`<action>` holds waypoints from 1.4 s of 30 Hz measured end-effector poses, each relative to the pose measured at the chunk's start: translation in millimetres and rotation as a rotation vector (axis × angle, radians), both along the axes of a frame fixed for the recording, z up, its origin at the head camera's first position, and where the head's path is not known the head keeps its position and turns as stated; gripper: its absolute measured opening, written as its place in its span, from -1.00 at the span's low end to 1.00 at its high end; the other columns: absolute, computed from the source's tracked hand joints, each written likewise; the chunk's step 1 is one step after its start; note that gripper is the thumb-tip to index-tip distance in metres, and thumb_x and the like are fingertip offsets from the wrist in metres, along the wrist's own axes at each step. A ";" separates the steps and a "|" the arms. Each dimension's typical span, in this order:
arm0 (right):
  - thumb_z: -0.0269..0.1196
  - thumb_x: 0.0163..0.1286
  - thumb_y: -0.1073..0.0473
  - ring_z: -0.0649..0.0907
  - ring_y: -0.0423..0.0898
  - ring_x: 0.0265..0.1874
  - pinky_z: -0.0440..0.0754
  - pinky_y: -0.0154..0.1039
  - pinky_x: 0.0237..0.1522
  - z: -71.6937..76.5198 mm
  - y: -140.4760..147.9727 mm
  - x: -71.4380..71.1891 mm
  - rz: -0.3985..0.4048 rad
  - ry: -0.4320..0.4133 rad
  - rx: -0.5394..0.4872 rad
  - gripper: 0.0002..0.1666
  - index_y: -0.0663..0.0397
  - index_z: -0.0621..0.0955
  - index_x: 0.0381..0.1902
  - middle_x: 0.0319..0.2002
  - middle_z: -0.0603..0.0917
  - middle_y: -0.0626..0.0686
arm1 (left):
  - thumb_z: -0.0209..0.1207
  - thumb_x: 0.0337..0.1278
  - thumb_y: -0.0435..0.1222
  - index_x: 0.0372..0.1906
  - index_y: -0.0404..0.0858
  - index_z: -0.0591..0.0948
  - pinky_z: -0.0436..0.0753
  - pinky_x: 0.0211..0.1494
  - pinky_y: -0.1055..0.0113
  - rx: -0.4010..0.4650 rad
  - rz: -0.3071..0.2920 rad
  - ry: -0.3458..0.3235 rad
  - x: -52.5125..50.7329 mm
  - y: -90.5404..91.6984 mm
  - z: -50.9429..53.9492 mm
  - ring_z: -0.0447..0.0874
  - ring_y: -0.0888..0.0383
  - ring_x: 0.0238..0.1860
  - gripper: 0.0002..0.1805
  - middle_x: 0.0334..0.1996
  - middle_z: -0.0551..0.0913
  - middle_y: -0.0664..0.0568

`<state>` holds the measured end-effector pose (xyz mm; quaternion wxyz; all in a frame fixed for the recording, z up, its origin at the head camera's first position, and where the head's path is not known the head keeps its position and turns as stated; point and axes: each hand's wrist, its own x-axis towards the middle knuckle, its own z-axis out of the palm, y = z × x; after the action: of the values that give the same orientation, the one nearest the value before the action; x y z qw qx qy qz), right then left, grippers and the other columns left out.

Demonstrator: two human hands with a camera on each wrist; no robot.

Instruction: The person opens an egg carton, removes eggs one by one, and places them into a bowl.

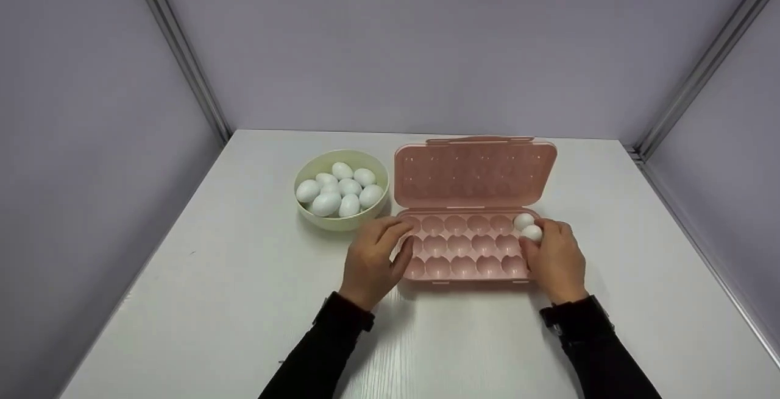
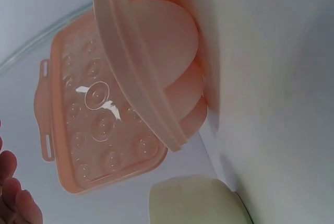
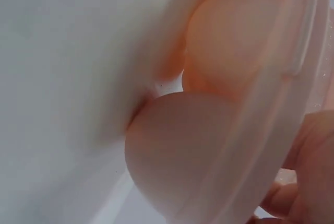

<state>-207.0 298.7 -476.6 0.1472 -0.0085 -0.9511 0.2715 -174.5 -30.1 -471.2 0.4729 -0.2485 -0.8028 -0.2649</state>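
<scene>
A pink egg carton (image 1: 463,282) lies with its lid (image 1: 475,173) raised at the back. At its right end my right hand (image 1: 557,262) pinches a white egg (image 1: 532,233) between thumb and fingers, over the middle row. Just behind, a second white egg (image 1: 523,222) sits in the back-right cup. My left hand (image 1: 372,259) hovers at the carton's left end, fingers loosely bent and holding nothing. In the left wrist view, its fingertips (image 2: 26,205) are apart from the carton. The right wrist view shows the cups' rounded undersides (image 3: 180,151); there the pinched egg is hidden.
Left of the carton stands a pale green bowl (image 1: 341,223) heaped with several white eggs (image 1: 350,187). Everything rests on a white table (image 1: 244,277). Pale walls (image 1: 390,45) enclose the back and both sides.
</scene>
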 end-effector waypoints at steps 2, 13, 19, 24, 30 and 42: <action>0.37 0.48 0.16 0.63 0.42 0.15 0.61 0.31 0.17 0.1 -2.1 0.3 0.013 0.052 -0.067 -0.44 0.40 0.55 0.28 0.20 0.55 0.47 | 0.47 0.14 -0.37 -0.02 -0.21 0.77 0.72 0.13 0.24 -0.006 -0.018 -0.005 0.9 2.3 -0.1 0.76 0.03 0.00 -0.71 -0.05 0.79 -0.01; 0.38 0.54 0.07 0.73 -0.25 0.02 0.70 -0.45 0.05 0.7 -22.5 4.8 0.368 -0.164 -0.644 -0.44 0.28 0.55 0.34 0.14 0.73 0.20 | 0.58 0.07 -0.28 -0.04 -0.18 0.77 0.74 -0.02 0.34 -0.069 -0.064 -0.019 5.4 10.1 -1.8 0.72 0.12 -0.10 -0.67 -0.06 0.77 0.04; 0.29 0.60 0.20 0.80 -0.18 -0.02 0.81 -0.21 0.05 -4.8 -35.2 9.9 0.561 -0.385 -0.908 -0.50 0.39 0.51 0.35 0.08 0.80 0.01 | 0.62 0.03 -0.13 -0.01 -0.16 0.76 0.72 -0.04 0.38 -0.118 -0.101 -0.030 7.3 12.8 -3.7 0.69 0.16 -0.14 -0.57 -0.08 0.76 0.07; 0.24 0.60 0.31 0.78 -0.16 0.10 0.78 -0.20 0.17 -6.8 -42.8 16.5 0.767 -0.481 -1.011 -0.64 0.30 0.57 0.27 0.13 0.78 -0.04 | 0.60 0.02 -0.02 0.11 -0.15 0.75 0.74 0.09 0.41 -0.159 -0.176 -0.057 12.9 18.5 -2.8 0.76 0.17 -0.01 -0.44 0.01 0.77 0.05; 0.20 0.61 0.35 0.77 -0.19 0.10 0.76 -0.21 0.20 -7.9 -48.4 21.2 0.876 -0.568 -1.107 -0.72 0.07 0.64 0.18 0.10 0.79 -0.04 | 0.65 -0.04 -0.11 0.16 -0.17 0.73 0.72 0.23 0.43 -0.192 -0.239 -0.066 20.2 26.5 -0.4 0.80 0.15 0.09 -0.38 0.09 0.77 0.00; 0.24 0.60 0.30 0.79 -0.18 0.05 0.79 -0.25 0.12 -5.4 -51.6 26.2 0.829 -0.582 -1.093 -0.80 0.07 0.66 0.10 0.06 0.79 -0.03 | 0.63 0.02 -0.20 0.07 -0.20 0.75 0.65 0.29 0.54 -0.228 -0.294 -0.058 24.7 34.9 -0.6 0.82 0.17 0.09 -0.52 0.02 0.78 -0.01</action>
<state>-180.8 247.1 -481.9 -0.2502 0.2073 -0.6062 0.7259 -149.7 4.9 -471.8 0.3747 -0.4074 -0.7958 -0.2456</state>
